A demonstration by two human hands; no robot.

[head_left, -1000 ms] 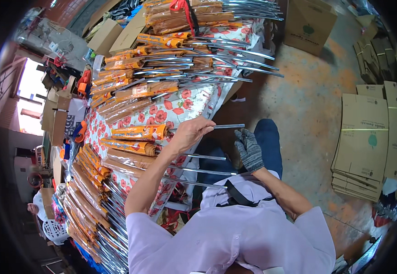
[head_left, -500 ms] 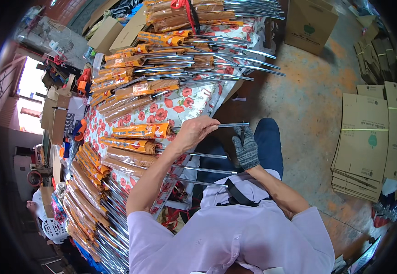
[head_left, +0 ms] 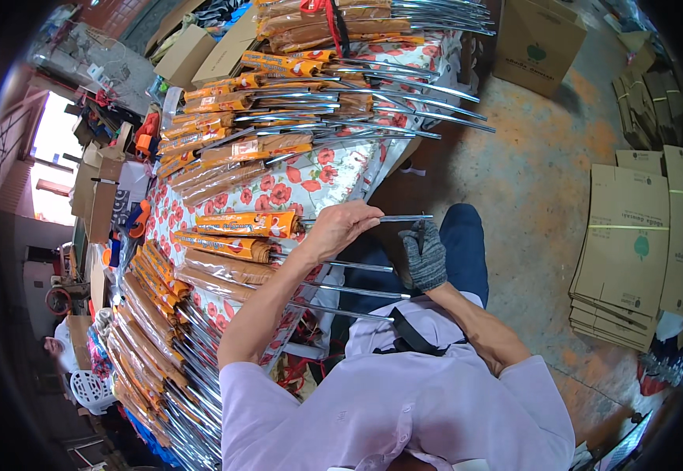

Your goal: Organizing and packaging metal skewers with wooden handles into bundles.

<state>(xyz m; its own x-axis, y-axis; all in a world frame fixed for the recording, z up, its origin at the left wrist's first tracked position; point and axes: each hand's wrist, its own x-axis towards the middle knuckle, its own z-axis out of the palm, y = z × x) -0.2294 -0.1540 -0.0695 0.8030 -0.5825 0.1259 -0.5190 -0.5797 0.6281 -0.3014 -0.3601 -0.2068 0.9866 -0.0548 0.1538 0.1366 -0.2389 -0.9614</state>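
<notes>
A folded umbrella (head_left: pixel 247 224) with orange printed cloth lies on the flowered tablecloth (head_left: pixel 310 177). Its silvery shaft (head_left: pixel 404 218) juts past the table edge toward my lap. Bare, my left hand (head_left: pixel 343 229) wraps round this shaft with the fingers closed. In a grey knitted glove (head_left: pixel 426 271), my right hand (head_left: pixel 423 255) is just below the shaft's tip, its fingers bent inward. Something small and dark shows at those fingertips, too small to name. More folded umbrellas (head_left: pixel 220 271) lie nearer me, shafts pointing right.
Rows of folded umbrellas (head_left: pixel 279 149) cover the far table, and a dense pile (head_left: pixel 153 337) lies at the left. On the concrete floor (head_left: pixel 522 204) to the right are flattened cartons (head_left: pixel 624 243) in strapped stacks. An upright carton (head_left: pixel 538 47) stands beyond them.
My left hand stays on the shaft. The gloved fingers have curled in more at the shaft's tip. The whole view has shifted slightly.
</notes>
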